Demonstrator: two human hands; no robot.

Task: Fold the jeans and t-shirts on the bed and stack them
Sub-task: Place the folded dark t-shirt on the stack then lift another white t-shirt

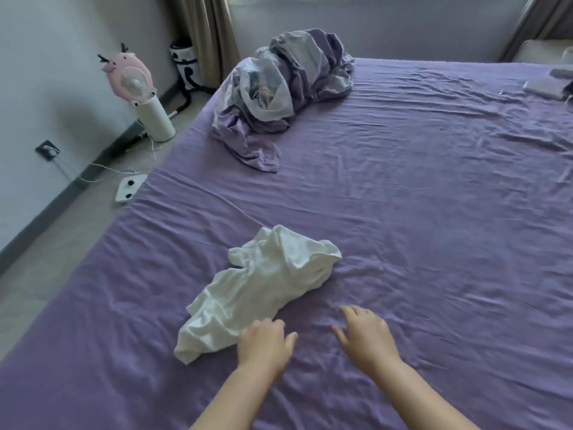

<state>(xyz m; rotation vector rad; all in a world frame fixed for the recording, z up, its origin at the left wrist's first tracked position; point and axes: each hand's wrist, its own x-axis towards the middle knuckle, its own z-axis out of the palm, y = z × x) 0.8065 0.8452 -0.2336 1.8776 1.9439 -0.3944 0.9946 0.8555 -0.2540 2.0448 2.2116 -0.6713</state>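
You are looking down on a wide bed (403, 187) covered in a wrinkled purple sheet that fills most of the view. At its far left corner lies a crumpled heap of purple and grey bedding (279, 91). Nearer to you, left of centre, a white t-shirt (260, 287) lies bunched and unfolded on the sheet, stretching from its far, raised end down toward your left hand.

On the floor to the left of the bed stands a pink fan (133, 79) on a white base, and a white power strip (130, 187) lies near the bed's edge with a cord running to the wall socket.

Your left hand (263, 342) rests palm down at the near end of the t-shirt, fingers relaxed and close together, their tips touching the cloth without gripping it. Your right hand (366, 333) is palm down over the bare sheet just right of the t-shirt, its fingers loosely spread and holding nothing.
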